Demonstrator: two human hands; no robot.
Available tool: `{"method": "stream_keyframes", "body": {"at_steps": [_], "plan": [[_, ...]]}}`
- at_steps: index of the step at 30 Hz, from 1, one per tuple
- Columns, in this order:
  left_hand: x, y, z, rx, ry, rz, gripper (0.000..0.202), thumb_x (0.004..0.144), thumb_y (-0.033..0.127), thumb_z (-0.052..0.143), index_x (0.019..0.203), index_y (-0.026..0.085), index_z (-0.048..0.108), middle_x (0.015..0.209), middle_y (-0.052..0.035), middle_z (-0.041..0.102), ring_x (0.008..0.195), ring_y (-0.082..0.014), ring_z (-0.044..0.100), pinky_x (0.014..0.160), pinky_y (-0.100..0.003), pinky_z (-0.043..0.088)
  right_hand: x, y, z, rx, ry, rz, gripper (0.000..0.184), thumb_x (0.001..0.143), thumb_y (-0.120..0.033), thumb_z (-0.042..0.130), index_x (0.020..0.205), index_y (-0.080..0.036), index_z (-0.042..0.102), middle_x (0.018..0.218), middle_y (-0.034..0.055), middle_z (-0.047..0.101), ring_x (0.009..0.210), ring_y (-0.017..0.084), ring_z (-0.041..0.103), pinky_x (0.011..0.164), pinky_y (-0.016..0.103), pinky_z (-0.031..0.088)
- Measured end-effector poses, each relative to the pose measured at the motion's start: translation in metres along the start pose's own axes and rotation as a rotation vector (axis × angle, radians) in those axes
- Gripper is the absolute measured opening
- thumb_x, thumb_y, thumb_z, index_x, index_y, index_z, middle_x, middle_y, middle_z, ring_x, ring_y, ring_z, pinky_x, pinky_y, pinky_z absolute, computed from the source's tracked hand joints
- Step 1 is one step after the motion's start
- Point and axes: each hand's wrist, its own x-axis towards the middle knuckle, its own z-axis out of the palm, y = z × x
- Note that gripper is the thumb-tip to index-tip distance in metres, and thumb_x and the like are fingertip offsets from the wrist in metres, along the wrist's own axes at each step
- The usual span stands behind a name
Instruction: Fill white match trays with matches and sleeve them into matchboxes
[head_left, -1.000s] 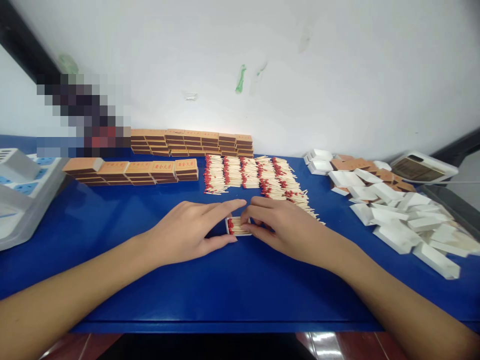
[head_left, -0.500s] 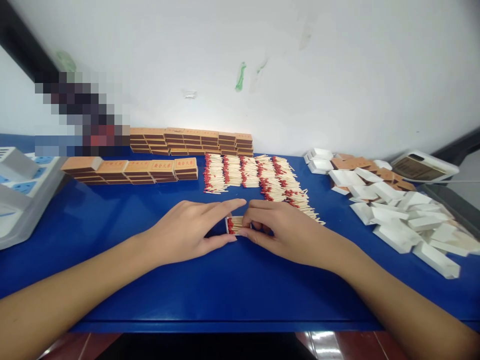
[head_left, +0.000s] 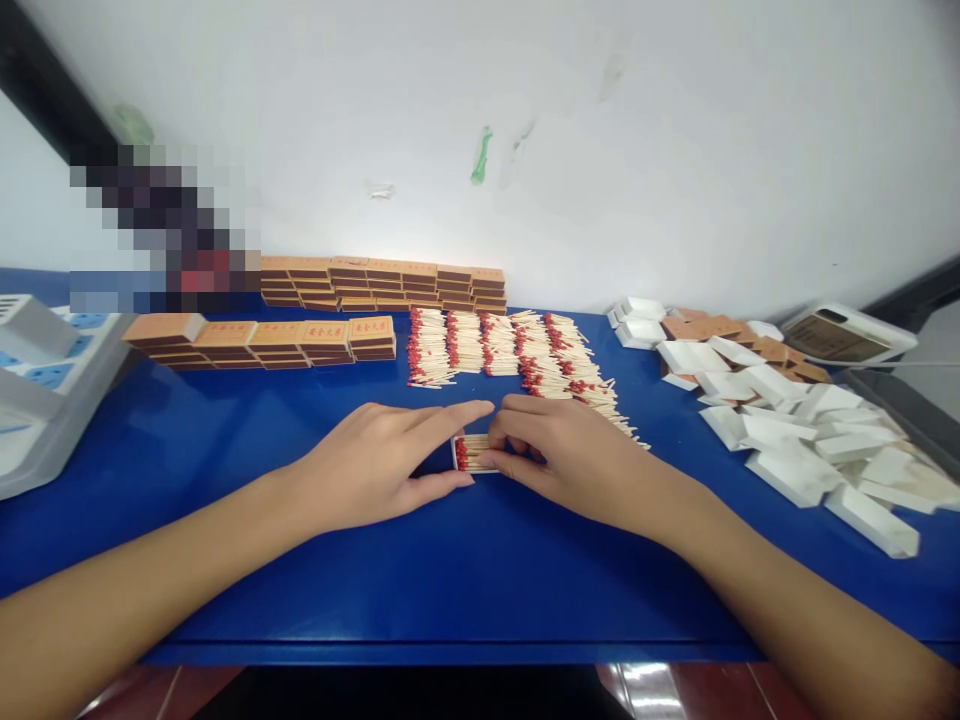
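Observation:
A small white matchbox tray (head_left: 454, 455) lies on the blue table between my hands, holding red-tipped matches (head_left: 471, 452). My left hand (head_left: 375, 462) curves around the tray's left end, thumb along the near side and fingers along the far side. The left index finger reaches out above the tray. Over the tray's right part, my right hand (head_left: 551, 445) has its thumb and curled fingers closed on the matches; its other fingertips are hidden. Just behind the hands lie loose matches (head_left: 466, 340) in several rows.
Filled-looking orange matchboxes (head_left: 300, 343) stand stacked at left, with another stack (head_left: 382, 285) along the wall. White trays (head_left: 795, 470) and orange sleeves (head_left: 701, 326) are heaped at right near a phone (head_left: 851, 333). A grey-white plastic container (head_left: 82, 410) sits at far left.
My right thumb and fingers have shifted slightly over the matches, showing a little more of the tray's near edge. My left hand has barely moved.

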Motion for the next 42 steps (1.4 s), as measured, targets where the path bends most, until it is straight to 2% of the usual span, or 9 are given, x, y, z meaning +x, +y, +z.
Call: {"method": "stream_keyframes", "body": {"at_steps": [9,12,16,22,26,30,32,36,42], "plan": [[0.000,0.001,-0.001,-0.003,0.001,-0.001,0.060,0.101,0.042,0.070,0.153,0.027,0.045,0.114,0.0040,0.080,0.063,-0.0114,0.069,0.063,-0.027,0.052,0.000,0.002,0.001,-0.017,0.053,-0.018,0.015,0.104,-0.024,0.061,0.090,-0.018,0.064,0.091,0.0038,0.066,0.075,0.016,0.058,0.066,0.029,0.038],[0.000,0.001,-0.002,-0.012,-0.006,-0.001,0.061,0.100,0.043,0.071,0.153,0.027,0.045,0.114,0.0040,0.080,0.064,-0.0118,0.069,0.064,-0.027,0.052,-0.001,0.004,0.000,0.024,0.091,-0.036,0.008,0.103,-0.021,0.061,0.100,-0.019,0.068,0.093,0.0038,0.067,0.073,0.014,0.057,0.066,0.028,0.039],[0.000,-0.001,-0.001,-0.011,0.006,-0.005,0.061,0.100,0.043,0.070,0.153,0.027,0.045,0.117,0.0039,0.080,0.063,-0.0112,0.069,0.063,-0.027,0.051,0.000,0.004,0.003,0.116,0.066,-0.105,0.012,0.104,-0.017,0.059,0.104,-0.020,0.071,0.095,0.0031,0.067,0.075,0.014,0.060,0.068,0.026,0.042],[0.000,-0.002,0.000,-0.003,-0.006,-0.007,0.062,0.100,0.044,0.071,0.154,0.027,0.045,0.115,0.0047,0.079,0.062,-0.0110,0.068,0.062,-0.027,0.050,0.000,0.002,0.004,0.128,0.030,-0.113,0.014,0.104,-0.016,0.059,0.104,-0.019,0.073,0.099,0.0036,0.068,0.077,0.014,0.062,0.068,0.026,0.043],[0.000,-0.002,-0.001,-0.001,-0.010,-0.018,0.063,0.100,0.044,0.071,0.155,0.028,0.045,0.114,0.0043,0.079,0.062,-0.0109,0.068,0.062,-0.026,0.050,-0.002,0.006,-0.004,0.078,0.049,-0.107,0.016,0.104,-0.018,0.057,0.104,-0.020,0.073,0.094,0.0038,0.067,0.075,0.015,0.061,0.066,0.027,0.043],[0.000,-0.001,-0.003,0.022,-0.019,-0.018,0.062,0.100,0.043,0.070,0.155,0.027,0.045,0.111,0.0036,0.080,0.060,-0.0110,0.067,0.061,-0.026,0.049,-0.007,0.021,-0.024,-0.018,0.134,-0.035,0.015,0.102,-0.019,0.058,0.100,-0.021,0.073,0.086,0.0032,0.070,0.075,0.017,0.063,0.069,0.029,0.043],[0.000,-0.002,-0.003,0.024,-0.022,-0.014,0.062,0.101,0.043,0.070,0.155,0.027,0.046,0.112,0.0032,0.080,0.060,-0.0107,0.066,0.061,-0.025,0.049,-0.011,0.033,-0.036,-0.071,0.094,0.052,0.014,0.100,-0.021,0.060,0.094,-0.022,0.073,0.078,0.0015,0.069,0.069,0.016,0.062,0.066,0.030,0.042],[-0.001,-0.002,-0.002,0.024,-0.022,-0.025,0.062,0.101,0.044,0.070,0.155,0.027,0.046,0.115,0.0026,0.080,0.060,-0.0106,0.066,0.061,-0.025,0.049,-0.018,0.052,-0.049,-0.084,-0.100,0.218,0.013,0.096,-0.028,0.065,0.088,-0.024,0.075,0.070,-0.0007,0.068,0.059,0.015,0.059,0.057,0.028,0.039],[0.002,-0.002,-0.004,0.028,-0.077,-0.068,0.065,0.101,0.045,0.069,0.157,0.028,0.042,0.121,0.0010,0.078,0.062,-0.0109,0.067,0.061,-0.025,0.047,-0.016,0.054,-0.040,0.003,-0.201,0.243,0.014,0.096,-0.031,0.064,0.087,-0.023,0.071,0.076,0.0003,0.071,0.065,0.016,0.061,0.060,0.029,0.041]]}}
